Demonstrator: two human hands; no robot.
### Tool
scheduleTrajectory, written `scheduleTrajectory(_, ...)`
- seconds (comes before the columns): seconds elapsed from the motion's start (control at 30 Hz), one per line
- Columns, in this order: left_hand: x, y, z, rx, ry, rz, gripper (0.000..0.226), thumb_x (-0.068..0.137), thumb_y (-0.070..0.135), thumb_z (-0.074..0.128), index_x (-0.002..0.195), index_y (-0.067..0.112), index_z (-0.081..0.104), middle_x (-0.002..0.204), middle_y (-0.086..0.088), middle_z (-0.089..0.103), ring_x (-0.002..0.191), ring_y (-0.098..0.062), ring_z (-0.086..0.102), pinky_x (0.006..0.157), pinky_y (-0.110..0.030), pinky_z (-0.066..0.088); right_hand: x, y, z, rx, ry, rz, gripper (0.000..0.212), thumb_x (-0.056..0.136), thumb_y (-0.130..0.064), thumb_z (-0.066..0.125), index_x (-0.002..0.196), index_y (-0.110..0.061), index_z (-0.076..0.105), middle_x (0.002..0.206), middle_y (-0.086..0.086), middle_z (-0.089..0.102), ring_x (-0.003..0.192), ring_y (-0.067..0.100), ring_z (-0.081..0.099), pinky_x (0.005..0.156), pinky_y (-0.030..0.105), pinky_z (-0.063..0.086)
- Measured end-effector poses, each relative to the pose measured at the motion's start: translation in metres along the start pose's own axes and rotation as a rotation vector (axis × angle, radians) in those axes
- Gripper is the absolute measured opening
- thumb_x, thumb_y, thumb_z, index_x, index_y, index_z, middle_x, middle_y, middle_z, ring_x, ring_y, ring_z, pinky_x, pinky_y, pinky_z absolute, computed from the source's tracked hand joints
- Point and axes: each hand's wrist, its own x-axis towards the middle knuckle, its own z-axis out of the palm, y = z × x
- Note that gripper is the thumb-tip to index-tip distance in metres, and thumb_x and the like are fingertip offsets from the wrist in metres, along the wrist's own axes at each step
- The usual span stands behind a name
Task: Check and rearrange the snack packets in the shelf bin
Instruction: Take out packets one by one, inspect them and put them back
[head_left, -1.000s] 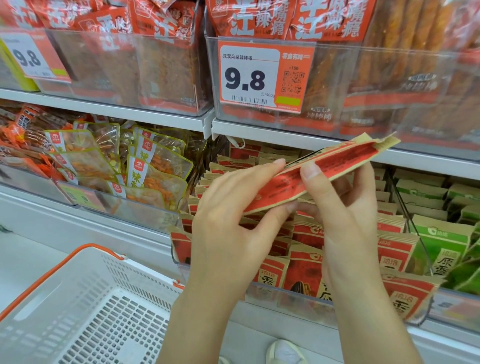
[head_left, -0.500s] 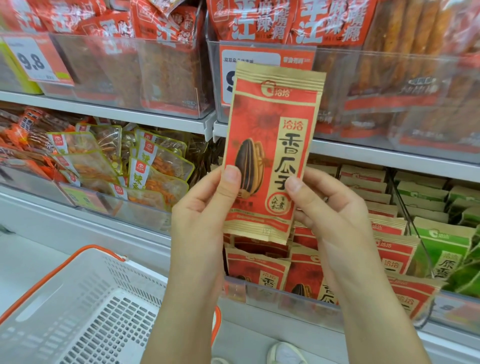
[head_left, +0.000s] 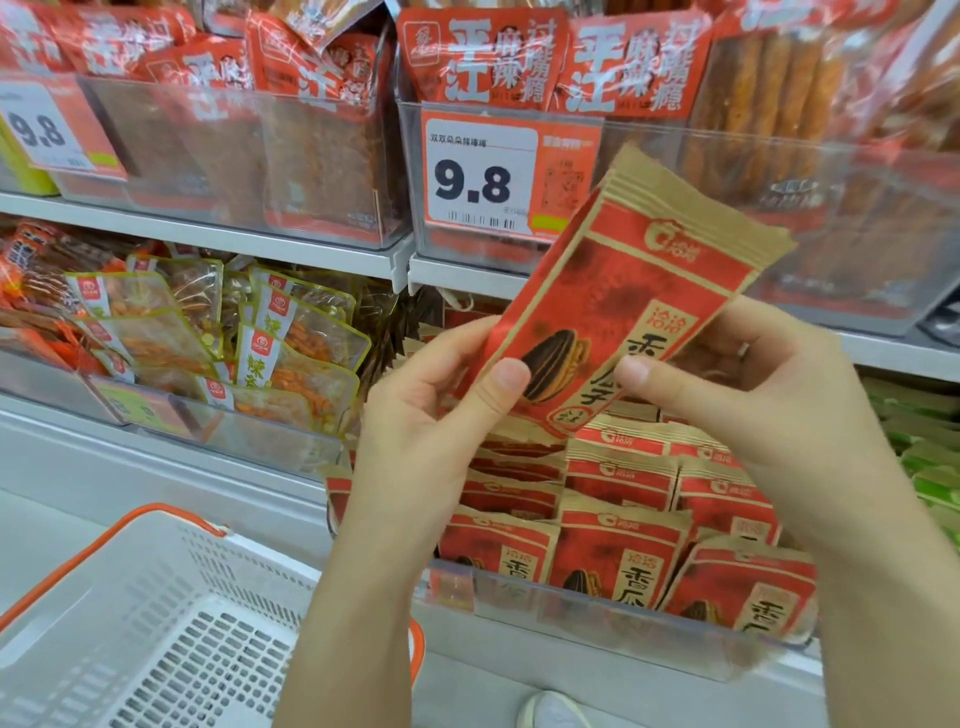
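Snack packet (head_left: 623, 306), red and tan with a sunflower seed printed on it, is up in front of me, tilted with its top corner leaning right, above the clear shelf bin (head_left: 597, 603) on the lower shelf. Going left to right: a white basket (head_left: 156, 623) with an orange rim sits at the lower left; the bags of orange snacks (head_left: 291, 343) fill the neighbouring bin; then my left hand (head_left: 431, 415) pinches the packet's lower left edge, thumb on the printed face. My right hand (head_left: 753, 395) holds the lower right edge the same way, thumb in front, fingers curled behind. Below, matching packets (head_left: 618, 551) stand in rows inside the bin.

My worry is the hold itself: both grips are only at the bottom edge, so the top-heavy packet could swing or slip as I lower it. Pushed down carelessly, it could crumple or topple the front row over the bin's low front wall.
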Motion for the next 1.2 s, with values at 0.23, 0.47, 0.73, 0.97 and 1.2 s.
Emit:
scheduleTrajectory(0.23,0.008,-0.004,-0.002,0.375,0.082,-0.117,0.042,0.096,0.054,0.048,0.131,0.034,0.06,0.116,0.021,0.068,0.115,0.004,0.057,0.098,-0.026,0.044,0.004,0.004,-0.007,-0.148,0.113,-0.155,0.029,0.077,-0.018,0.076,0.091,-0.041,0.065,0.094,-0.022,0.071,0.087,0.003,0.068,0.077,0.017,0.053)
scheduleTrajectory(0.47,0.015,-0.015,0.003,1.086,-0.114,-0.175,0.034,0.103,0.028,0.041,0.13,0.028,0.063,0.134,0.009,0.06,0.14,-0.014,0.034,0.118,-0.035,0.015,0.004,0.015,-0.022,-0.146,0.298,-0.165,0.025,0.076,-0.02,0.075,0.09,-0.037,0.062,0.086,-0.033,0.068,0.086,-0.004,0.068,0.077,0.013,0.052)
scheduleTrajectory(0.73,0.004,-0.013,0.0,1.208,-0.319,-0.291,0.04,0.103,0.046,0.032,0.124,0.034,0.064,0.139,0.017,0.055,0.15,-0.014,0.015,0.121,-0.04,-0.005,0.012,0.026,-0.003,-0.283,0.085,-0.117,0.027,0.077,-0.021,0.075,0.082,-0.044,0.063,0.088,-0.031,0.067,0.079,-0.004,0.067,0.073,0.009,0.051)
scheduleTrajectory(0.97,0.003,-0.014,-0.002,1.208,-0.337,-0.267,0.039,0.104,0.046,0.032,0.129,0.037,0.06,0.145,0.017,0.049,0.151,-0.014,0.011,0.121,-0.038,-0.006,0.026,0.046,0.013,-0.521,-0.043,-0.011,0.025,0.081,-0.027,0.073,0.081,-0.047,0.058,0.078,-0.031,0.062,0.076,-0.01,0.063,0.068,0.004,0.046)
scheduleTrajectory(1.2,0.003,-0.016,-0.005,1.183,-0.335,-0.245,0.039,0.104,0.046,0.031,0.131,0.039,0.058,0.145,0.019,0.048,0.15,-0.012,0.009,0.121,-0.036,-0.007,0.051,0.066,0.02,-0.707,-0.21,0.243,0.019,0.084,-0.038,0.069,0.093,-0.021,0.071,0.081,-0.012,0.066,0.076,0.006,0.06,0.064,0.023,0.047)
